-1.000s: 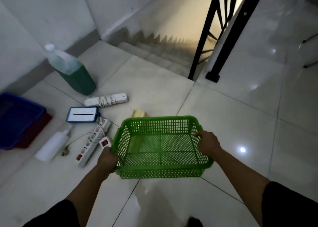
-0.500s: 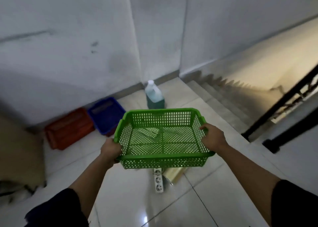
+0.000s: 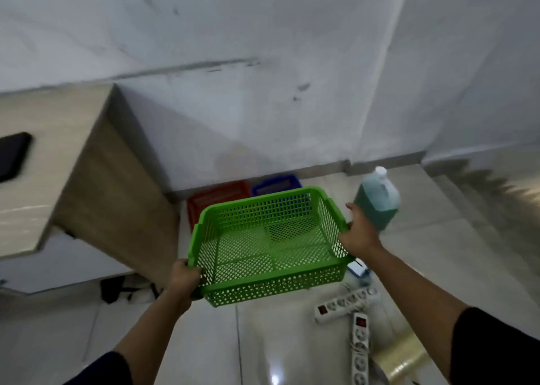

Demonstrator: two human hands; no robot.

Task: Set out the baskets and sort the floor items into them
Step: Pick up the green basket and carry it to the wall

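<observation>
I hold an empty green mesh basket [image 3: 270, 287] in the air with both hands. My left hand [image 3: 184, 279] grips its near left corner and my right hand [image 3: 358, 232] grips its right rim. Behind it, against the wall, a red basket [image 3: 216, 199] and a blue basket [image 3: 277, 183] sit on the floor. A jug of green liquid [image 3: 378, 199] stands to the right. Two white power strips [image 3: 344, 304] [image 3: 360, 352] and a roll of clear tape [image 3: 404, 357] lie on the tiles below the basket. A white and blue box [image 3: 358, 268] peeks out under its right corner.
A wooden cabinet [image 3: 67, 174] with a dark phone [image 3: 13, 155] on top stands at the left. Dark items [image 3: 117, 289] lie on the floor beneath it. Stairs [image 3: 491, 197] descend at the right edge. A grey wall [image 3: 263, 78] runs behind.
My view has swung left, so the cabinet has come into sight. The green basket stays in both hands, now tilted and nearer the red and blue baskets.
</observation>
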